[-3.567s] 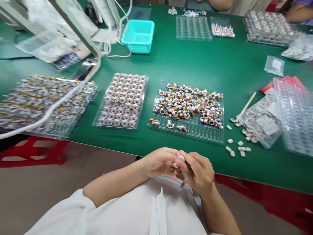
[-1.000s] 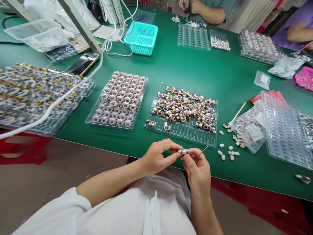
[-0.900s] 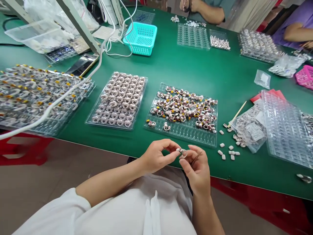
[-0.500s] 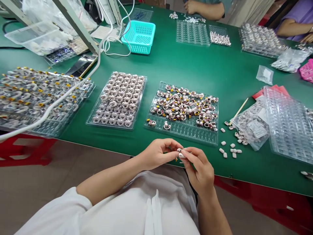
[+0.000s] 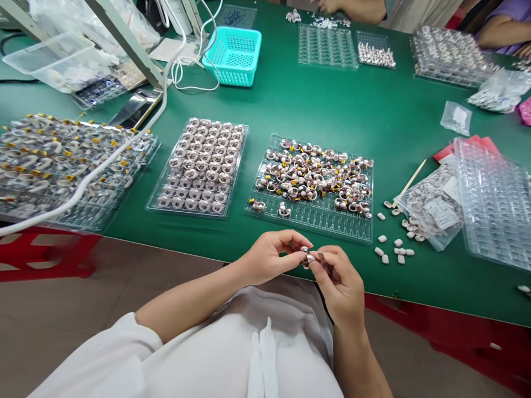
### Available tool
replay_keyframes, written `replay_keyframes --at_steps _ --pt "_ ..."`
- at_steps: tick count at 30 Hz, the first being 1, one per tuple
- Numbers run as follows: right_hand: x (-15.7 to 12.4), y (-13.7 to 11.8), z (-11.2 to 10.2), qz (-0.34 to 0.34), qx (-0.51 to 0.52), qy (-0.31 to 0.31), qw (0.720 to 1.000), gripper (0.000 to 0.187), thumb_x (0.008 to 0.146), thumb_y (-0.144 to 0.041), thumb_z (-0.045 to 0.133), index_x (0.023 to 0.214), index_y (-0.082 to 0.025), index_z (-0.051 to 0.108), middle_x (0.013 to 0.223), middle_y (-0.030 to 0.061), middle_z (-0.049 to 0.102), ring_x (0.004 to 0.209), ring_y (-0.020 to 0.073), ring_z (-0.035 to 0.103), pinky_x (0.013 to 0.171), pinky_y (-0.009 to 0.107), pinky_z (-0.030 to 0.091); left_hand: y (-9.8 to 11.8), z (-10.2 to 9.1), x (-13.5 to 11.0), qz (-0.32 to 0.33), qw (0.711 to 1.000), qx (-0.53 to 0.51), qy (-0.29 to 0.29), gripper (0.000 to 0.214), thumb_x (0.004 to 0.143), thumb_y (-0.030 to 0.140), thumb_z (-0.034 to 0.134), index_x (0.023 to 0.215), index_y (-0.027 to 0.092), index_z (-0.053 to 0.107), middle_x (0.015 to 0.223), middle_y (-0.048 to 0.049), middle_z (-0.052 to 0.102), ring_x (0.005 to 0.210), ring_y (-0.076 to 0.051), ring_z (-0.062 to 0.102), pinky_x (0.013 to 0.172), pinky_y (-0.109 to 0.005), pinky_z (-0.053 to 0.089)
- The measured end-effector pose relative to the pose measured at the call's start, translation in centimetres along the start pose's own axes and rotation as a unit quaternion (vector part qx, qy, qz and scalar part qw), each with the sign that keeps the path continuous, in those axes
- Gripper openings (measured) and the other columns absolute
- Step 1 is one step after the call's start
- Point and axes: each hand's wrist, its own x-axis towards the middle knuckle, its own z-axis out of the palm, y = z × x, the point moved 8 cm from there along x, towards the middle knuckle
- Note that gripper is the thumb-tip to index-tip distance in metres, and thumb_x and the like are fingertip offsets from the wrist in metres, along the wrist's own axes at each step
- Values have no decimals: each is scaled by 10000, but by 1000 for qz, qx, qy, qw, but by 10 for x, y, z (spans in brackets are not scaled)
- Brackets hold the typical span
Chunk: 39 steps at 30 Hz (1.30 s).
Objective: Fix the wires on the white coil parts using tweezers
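Observation:
My left hand [image 5: 276, 257] pinches a small, shiny clip-on earbud piece [image 5: 307, 258] between thumb and fingertips, just over the table's front edge. My right hand [image 5: 341, 282] closes on the piece's other side with thumb and index finger. A thin dark object shows among the right fingers, too small to make out. Beyond the hands lies a clear tray [image 5: 307, 222] heaped with similar curved earbud parts [image 5: 309, 174] bearing yellow tabs. Several small whitish caps [image 5: 382, 239] are scattered to the right of the tray.
A clear tray of pale shells [image 5: 203, 160] sits left of centre, and stacked parts trays [image 5: 74, 171] lie beneath a white cable [image 5: 83, 188]. Behind stands a turquoise basket [image 5: 234, 55]. On the right are a bag of caps [image 5: 433, 207], a wooden stick [image 5: 410, 182] and empty trays [image 5: 498, 204]. Co-workers' arms [image 5: 360, 8] show opposite.
The earbud piece has been turned between my fingertips, and my right fingers have shifted around it. The whole view has moved slightly; the trays stay in place.

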Motion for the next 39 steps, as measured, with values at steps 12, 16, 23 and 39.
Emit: replay_keyframes --at_steps 12,16,23,39 --pt "-5 -8 2 -51 -40 72 995 141 915 -148 648 1001 -247 698 931 22 644 828 157 623 675 267 494 5 -1 0 7 998 57 16 199 842 277 678 918 101 732 818 -88 740 720 -162 655 676 -268 530" --pt "-8 -22 4 -142 -115 78 980 287 888 -84 654 1114 -259 687 967 33 666 824 159 640 642 264 500 10 -1 0 32 995 90 22 165 848 245 651 886 107 733 806 -77 734 716 -160 653 671 -260 528" --pt "-4 -15 1 -88 -88 95 988 163 901 -132 662 1011 -247 697 924 19 657 801 143 624 660 256 492 23 -2 -4 128 979 151 43 222 873 235 660 1003 118 796 862 -95 751 761 -166 664 704 -267 518" --pt "2 7 6 63 69 69 993 81 910 -281 684 944 -251 750 834 3 661 731 135 589 628 253 457 -2 -5 -4 17 996 -78 35 190 801 272 794 950 153 793 915 -66 788 849 -180 729 816 -274 591"
